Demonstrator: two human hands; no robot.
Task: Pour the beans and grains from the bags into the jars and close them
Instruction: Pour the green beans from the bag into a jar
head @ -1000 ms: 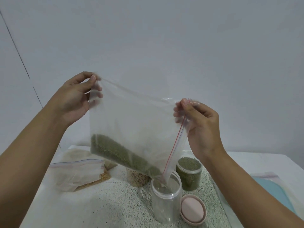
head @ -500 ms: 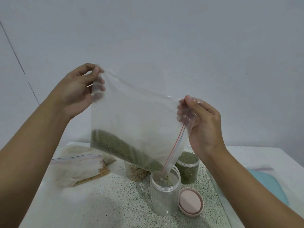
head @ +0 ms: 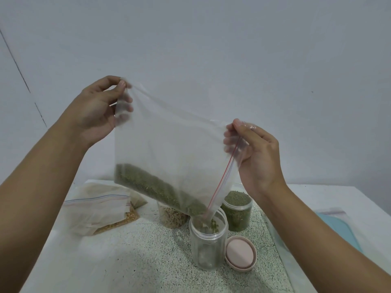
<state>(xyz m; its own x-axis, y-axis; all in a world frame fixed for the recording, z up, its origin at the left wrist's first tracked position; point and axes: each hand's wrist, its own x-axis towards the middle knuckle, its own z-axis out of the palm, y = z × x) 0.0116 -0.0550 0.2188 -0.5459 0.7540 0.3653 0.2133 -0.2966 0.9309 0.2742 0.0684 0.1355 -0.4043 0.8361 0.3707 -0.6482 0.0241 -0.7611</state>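
The bag [head: 169, 157] was pinched at its upper corners by the left hand [head: 95, 115] and right hand [head: 258, 153], tilted so its low mouth corner sat inside the jar [head: 208, 237], directly below the right hand.

My near counter [head: 127, 265] lies free; the clear jar [head: 208, 246] is hemmed by the pink lid [head: 240, 253] just right, green jar [head: 237, 212] and tan jar [head: 172, 218] behind.

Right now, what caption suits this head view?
Left hand and right hand tip a zip bag, pouring green beans into a jar.
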